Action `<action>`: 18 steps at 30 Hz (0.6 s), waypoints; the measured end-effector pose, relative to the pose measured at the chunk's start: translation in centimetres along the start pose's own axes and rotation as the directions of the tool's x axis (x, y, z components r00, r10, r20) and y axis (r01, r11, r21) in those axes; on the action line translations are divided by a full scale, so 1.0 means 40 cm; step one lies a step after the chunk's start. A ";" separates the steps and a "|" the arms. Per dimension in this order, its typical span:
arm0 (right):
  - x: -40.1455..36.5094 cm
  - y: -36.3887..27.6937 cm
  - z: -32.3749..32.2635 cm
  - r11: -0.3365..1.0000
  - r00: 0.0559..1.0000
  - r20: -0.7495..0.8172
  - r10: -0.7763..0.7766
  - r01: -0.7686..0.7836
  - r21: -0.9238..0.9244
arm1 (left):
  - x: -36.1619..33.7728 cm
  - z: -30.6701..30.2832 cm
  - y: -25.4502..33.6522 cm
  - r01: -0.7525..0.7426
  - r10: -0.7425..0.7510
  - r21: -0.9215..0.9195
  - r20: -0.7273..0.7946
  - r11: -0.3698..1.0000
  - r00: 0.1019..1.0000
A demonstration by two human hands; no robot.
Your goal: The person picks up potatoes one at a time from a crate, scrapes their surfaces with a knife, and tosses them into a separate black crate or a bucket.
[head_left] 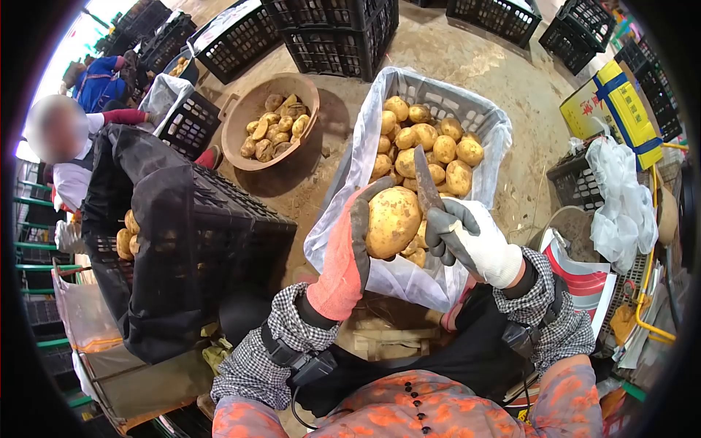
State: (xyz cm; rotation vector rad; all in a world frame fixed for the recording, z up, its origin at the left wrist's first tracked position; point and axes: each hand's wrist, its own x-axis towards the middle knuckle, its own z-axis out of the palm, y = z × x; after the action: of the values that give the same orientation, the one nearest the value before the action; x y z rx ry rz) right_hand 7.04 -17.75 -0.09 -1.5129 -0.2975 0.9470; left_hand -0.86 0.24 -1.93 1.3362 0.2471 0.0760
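A large potato (394, 222) with brown blemishes is held in my left hand (350, 241), which wears a red glove with a grey palm. My right hand (471, 239), in a white and grey glove, is closed around the handle of a knife (424, 177). The knife's dark, stained blade points up and away from me, just right of the potato. Below both hands stands a crate lined with clear plastic (491, 131), holding several potatoes (443, 148). The knife's handle is mostly hidden by my fingers.
A brown tub (235, 150) with cut or blemished potatoes stands at the back left. Left of me is a black crate (241, 219) draped with dark cloth, a person (73, 157) beside it. Black crates (328, 44) line the back. Right are a yellow box (613, 109) and plastic bags (621, 204).
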 end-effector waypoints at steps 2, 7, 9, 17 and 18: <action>-0.001 -0.004 0.000 1.000 1.000 0.005 0.022 -0.022 -0.015 | 0.001 0.005 0.008 0.030 -0.030 -0.076 -0.006 0.997 1.000; -0.004 -0.006 0.011 0.999 1.000 -0.020 0.018 -0.018 -0.038 | -0.004 -0.006 0.016 0.120 -0.113 -0.162 0.052 0.980 0.992; -0.001 0.003 0.008 1.000 1.000 -0.018 0.015 -0.015 0.002 | -0.004 -0.012 0.012 0.130 -0.119 -0.184 0.069 0.974 0.991; 0.013 0.038 0.008 0.652 0.880 0.104 -0.463 0.417 -0.632 | 0.006 -0.039 -0.032 0.259 -0.091 -0.566 0.308 0.783 0.947; 0.006 0.044 0.017 0.587 0.890 0.140 -0.434 0.396 -0.706 | 0.004 -0.041 -0.046 0.259 -0.092 -0.566 0.306 0.782 0.947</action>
State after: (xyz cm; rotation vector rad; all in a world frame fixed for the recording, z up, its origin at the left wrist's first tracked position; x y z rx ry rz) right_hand 6.11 -17.46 -1.71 -2.0463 -1.0514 0.3968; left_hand -1.21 1.40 -4.08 0.6644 0.1041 -0.1747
